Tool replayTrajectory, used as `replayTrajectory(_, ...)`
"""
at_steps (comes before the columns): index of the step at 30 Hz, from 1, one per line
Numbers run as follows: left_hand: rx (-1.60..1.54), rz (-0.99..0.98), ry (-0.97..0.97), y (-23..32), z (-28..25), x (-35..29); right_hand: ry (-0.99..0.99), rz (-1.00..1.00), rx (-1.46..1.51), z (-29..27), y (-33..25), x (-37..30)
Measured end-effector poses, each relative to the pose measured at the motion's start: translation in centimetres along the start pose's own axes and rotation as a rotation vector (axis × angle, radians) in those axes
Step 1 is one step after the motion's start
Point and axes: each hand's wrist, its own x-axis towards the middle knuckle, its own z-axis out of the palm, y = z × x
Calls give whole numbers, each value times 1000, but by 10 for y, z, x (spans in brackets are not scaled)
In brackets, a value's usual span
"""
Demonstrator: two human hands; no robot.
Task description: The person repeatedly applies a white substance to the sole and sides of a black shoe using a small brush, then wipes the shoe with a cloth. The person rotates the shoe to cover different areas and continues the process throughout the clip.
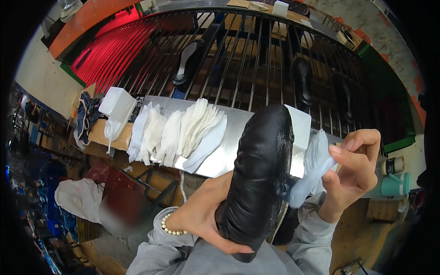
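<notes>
A black leather shoe upper (261, 169), wrinkled along its side and stretched into a shoe shape, stands tilted in front of me. My left hand (204, 206) is wrapped round its lower end, the thumb across the front. To its right, my right hand (355, 167) pinches the upper end of a thin, pale white sole-shaped piece (309, 181). The lower end of that piece is close to the shoe's side; whether they touch I cannot tell. Behind it is a bunch of similar white pieces (317, 144), partly covered by my fingers.
A metal shelf (236, 123) bears fanned stacks of white sole-shaped pieces (197, 126), with white plastic containers (117, 103) at both sides. Beyond, black shoes (302, 82) lie on a rack of metal bars (238, 59), red-lit at left. A stool (123, 197) stands lower left, a turquoise jug (395, 184) at right.
</notes>
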Motion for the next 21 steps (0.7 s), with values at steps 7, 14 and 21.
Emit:
replayTrajectory(7, 118, 192, -33, 2, -11, 10, -78, -68, 85, -4, 7, 0)
replayTrajectory(14, -255, 163, -100, -8, -6, 12, -179, -201, 119, -7, 14, 9)
replayTrajectory(21, -341, 135, -121, -10, -5, 3, -237, -294, 142, -11, 16, 12)
